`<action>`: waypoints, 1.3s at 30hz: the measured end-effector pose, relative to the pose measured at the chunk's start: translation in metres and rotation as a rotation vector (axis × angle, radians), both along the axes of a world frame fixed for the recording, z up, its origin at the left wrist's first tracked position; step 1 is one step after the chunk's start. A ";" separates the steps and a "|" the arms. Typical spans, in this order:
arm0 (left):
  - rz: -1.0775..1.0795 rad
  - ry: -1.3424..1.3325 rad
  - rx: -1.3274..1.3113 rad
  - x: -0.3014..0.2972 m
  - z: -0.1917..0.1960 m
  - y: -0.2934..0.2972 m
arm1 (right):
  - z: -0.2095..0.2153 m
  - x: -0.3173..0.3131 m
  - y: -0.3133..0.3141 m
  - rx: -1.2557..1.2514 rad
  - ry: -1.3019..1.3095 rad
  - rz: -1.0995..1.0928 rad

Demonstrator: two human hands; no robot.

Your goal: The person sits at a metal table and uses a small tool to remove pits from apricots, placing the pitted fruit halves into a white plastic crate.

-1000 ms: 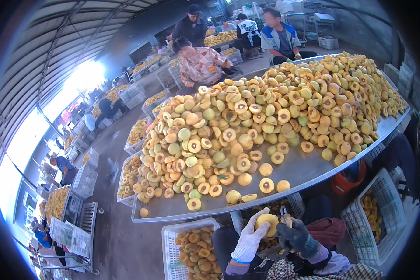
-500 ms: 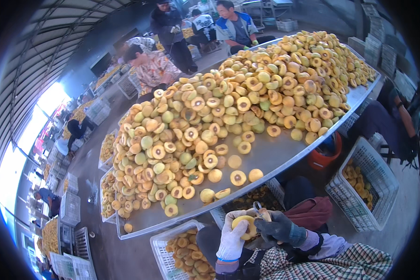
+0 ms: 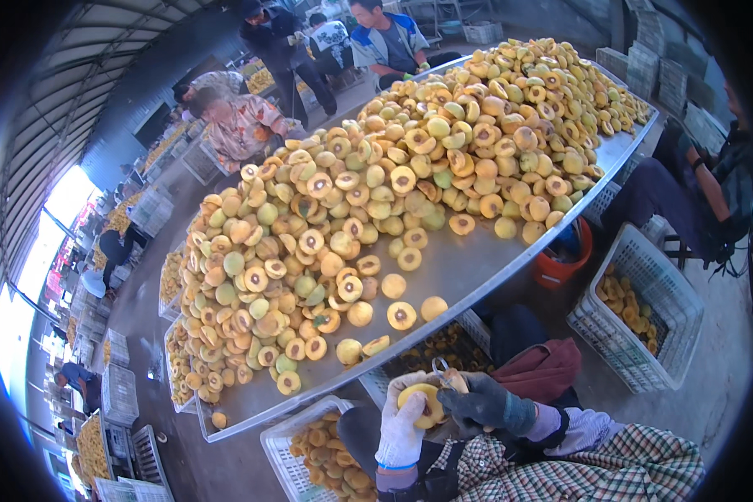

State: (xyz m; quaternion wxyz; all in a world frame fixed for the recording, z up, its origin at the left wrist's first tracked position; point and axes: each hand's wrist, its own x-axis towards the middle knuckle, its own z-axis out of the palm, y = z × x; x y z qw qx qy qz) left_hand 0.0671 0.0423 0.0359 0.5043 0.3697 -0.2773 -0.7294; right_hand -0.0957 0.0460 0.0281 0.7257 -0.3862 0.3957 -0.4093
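In my left hand (image 3: 400,433), in a white glove, is a halved yellow peach (image 3: 424,402), its cut face partly showing. My right hand (image 3: 487,403), in a dark grey glove, is closed around a pitting tool (image 3: 453,381) with a pale handle and a curved metal loop standing up at its end. Both hands are close together over my lap, and the right fingers meet the edge of the peach half. Beyond them, a large heap of peach halves (image 3: 376,197) covers most of a metal table (image 3: 477,261); many show brown centres.
White crates of peach halves stand by my left knee (image 3: 278,448), under the table edge (image 3: 376,385) and at right (image 3: 686,335). A red bucket (image 3: 571,269) sits beneath the table's near side. Other people sit around the table, one at far right (image 3: 686,188).
My view has swung slightly right and down, so the table and heap appear further left and higher. Both hands keep their hold, with the peach half turned slightly.
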 end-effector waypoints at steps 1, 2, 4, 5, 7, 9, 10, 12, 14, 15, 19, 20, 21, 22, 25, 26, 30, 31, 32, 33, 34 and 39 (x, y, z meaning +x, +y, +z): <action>-0.026 -0.003 -0.061 -0.004 0.000 -0.003 | 0.005 -0.007 0.000 0.039 0.032 0.008; 0.010 -0.065 -0.134 -0.004 0.000 -0.004 | 0.006 -0.006 0.001 0.027 -0.015 0.023; 0.129 -0.176 -0.226 -0.008 0.004 -0.010 | 0.030 -0.008 -0.002 0.098 0.000 0.104; 0.165 -0.095 -0.185 -0.008 0.003 -0.014 | 0.029 -0.006 0.001 0.075 -0.025 0.105; 0.238 -0.001 -0.149 -0.015 0.015 -0.018 | 0.027 -0.006 0.005 0.033 -0.118 0.110; 0.284 -0.024 -0.163 -0.014 0.015 -0.019 | 0.026 0.000 0.008 0.007 -0.131 0.111; 0.293 -0.014 -0.174 -0.014 0.015 -0.020 | 0.024 0.000 0.008 0.003 -0.105 0.115; 0.305 -0.027 -0.194 -0.015 0.016 -0.017 | 0.022 0.002 0.008 -0.021 -0.036 0.132; 0.310 -0.026 -0.217 -0.020 0.017 -0.016 | 0.026 -0.001 0.008 -0.076 0.070 0.140; 0.318 -0.030 -0.224 -0.023 0.018 -0.015 | 0.021 0.001 0.009 -0.119 0.073 0.113; 0.362 -0.099 -0.321 -0.028 0.015 -0.015 | 0.014 0.002 0.010 -0.196 0.105 0.096; 0.370 -0.103 -0.323 -0.030 0.016 -0.015 | 0.015 0.001 0.009 -0.190 0.122 0.113; 0.378 -0.106 -0.326 -0.032 0.018 -0.014 | 0.012 0.002 0.009 -0.234 0.142 0.089; 0.384 -0.108 -0.331 -0.034 0.019 -0.013 | 0.009 0.003 0.009 -0.281 0.162 0.064; 0.391 -0.198 -0.425 -0.036 0.012 -0.013 | 0.015 0.001 0.008 -0.291 0.190 0.054; 0.414 -0.195 -0.413 -0.038 0.014 -0.012 | 0.018 0.000 0.008 -0.273 0.192 0.065; 0.498 -0.332 -0.449 -0.048 0.019 -0.010 | 0.016 -0.002 0.009 -0.327 0.228 0.056; 0.524 -0.340 -0.470 -0.051 0.018 -0.010 | 0.021 -0.002 0.009 -0.317 0.234 0.058; 0.551 -0.348 -0.490 -0.054 0.018 -0.009 | 0.025 -0.002 0.008 -0.307 0.240 0.061; 0.586 -0.291 -0.501 -0.058 0.017 -0.010 | 0.025 0.000 0.009 -0.324 0.235 0.061; 0.617 -0.231 -0.509 -0.062 0.015 -0.010 | 0.025 0.000 0.010 -0.337 0.233 0.058; 0.449 -0.433 -0.620 -0.053 0.020 -0.011 | 0.024 -0.002 0.008 -0.101 0.062 0.123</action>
